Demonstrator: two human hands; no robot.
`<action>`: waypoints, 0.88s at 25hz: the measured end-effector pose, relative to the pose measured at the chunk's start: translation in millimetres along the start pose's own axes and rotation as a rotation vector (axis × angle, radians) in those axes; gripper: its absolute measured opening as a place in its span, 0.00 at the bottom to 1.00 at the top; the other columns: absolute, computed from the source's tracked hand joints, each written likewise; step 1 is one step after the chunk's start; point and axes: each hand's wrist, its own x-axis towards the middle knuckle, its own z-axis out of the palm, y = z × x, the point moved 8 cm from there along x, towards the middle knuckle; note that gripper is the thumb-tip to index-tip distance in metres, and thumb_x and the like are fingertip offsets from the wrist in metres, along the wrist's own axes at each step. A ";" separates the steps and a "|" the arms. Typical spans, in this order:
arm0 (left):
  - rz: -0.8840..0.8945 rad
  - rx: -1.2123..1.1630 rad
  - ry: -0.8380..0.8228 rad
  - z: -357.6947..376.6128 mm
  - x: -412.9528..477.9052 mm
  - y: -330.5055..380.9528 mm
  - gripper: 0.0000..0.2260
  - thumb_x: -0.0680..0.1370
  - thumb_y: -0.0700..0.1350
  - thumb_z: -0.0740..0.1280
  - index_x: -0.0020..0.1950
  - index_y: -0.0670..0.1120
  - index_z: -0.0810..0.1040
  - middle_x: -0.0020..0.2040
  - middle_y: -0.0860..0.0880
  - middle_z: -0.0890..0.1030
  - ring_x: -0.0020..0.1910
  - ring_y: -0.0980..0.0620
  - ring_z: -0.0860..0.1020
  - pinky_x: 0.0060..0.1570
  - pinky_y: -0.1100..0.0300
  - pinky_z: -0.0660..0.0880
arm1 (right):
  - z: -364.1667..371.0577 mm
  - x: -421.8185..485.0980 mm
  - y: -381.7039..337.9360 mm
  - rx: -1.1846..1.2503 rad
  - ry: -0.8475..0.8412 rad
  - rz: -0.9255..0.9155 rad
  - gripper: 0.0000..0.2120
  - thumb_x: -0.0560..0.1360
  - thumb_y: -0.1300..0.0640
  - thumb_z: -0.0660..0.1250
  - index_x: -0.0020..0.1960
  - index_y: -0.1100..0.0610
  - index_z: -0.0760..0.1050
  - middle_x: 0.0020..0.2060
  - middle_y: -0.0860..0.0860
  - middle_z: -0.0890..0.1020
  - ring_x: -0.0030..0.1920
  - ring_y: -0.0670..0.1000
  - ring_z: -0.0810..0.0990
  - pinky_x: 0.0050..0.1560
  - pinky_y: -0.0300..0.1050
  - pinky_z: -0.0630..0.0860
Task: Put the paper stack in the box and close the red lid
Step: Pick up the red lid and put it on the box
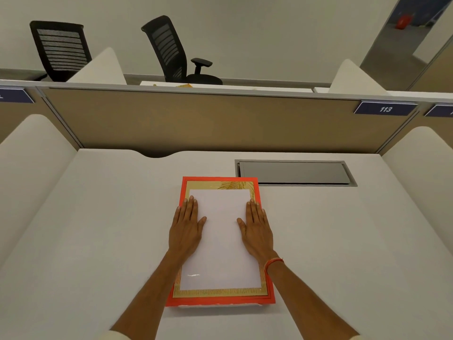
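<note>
A flat box lies in the middle of the white desk with its red lid [266, 297] on top. The lid has a gold patterned border and a clear window with a glare spot. Through the window shows the white paper stack [221, 241]. My left hand [186, 225] lies flat, palm down, on the lid's left side. On the right side my right hand [256, 228] rests the same way. Neither hand grips anything. A thin white strip of the box shows under the lid's near edge.
The white desk [98, 229] is bounded by white side panels and a tan partition [196, 119] at the back. A grey cable hatch [295, 173] sits in the desk just behind and right of the box. Two black office chairs stand beyond the partition.
</note>
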 end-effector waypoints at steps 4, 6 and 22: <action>-0.002 -0.002 0.001 4.6 0.9 -1.1 0.41 0.74 0.65 0.27 0.80 0.43 0.46 0.81 0.47 0.47 0.81 0.51 0.45 0.79 0.55 0.44 | 4.1 1.0 0.9 -0.012 -0.004 0.001 0.32 0.82 0.42 0.45 0.79 0.57 0.40 0.80 0.52 0.45 0.80 0.50 0.43 0.77 0.42 0.37; -0.004 -0.002 0.001 6.6 1.2 -1.9 0.41 0.74 0.65 0.27 0.80 0.43 0.46 0.81 0.47 0.47 0.81 0.51 0.45 0.79 0.55 0.44 | 5.2 1.3 0.9 -0.016 0.002 0.001 0.32 0.82 0.42 0.45 0.79 0.57 0.40 0.80 0.52 0.45 0.80 0.50 0.43 0.77 0.43 0.37; -0.010 0.022 0.007 7.4 -0.2 -2.4 0.39 0.75 0.64 0.28 0.80 0.44 0.45 0.81 0.48 0.47 0.80 0.51 0.46 0.79 0.55 0.45 | 6.1 0.1 2.2 -0.045 -0.007 0.014 0.33 0.82 0.40 0.44 0.79 0.56 0.38 0.80 0.51 0.43 0.80 0.49 0.41 0.76 0.42 0.36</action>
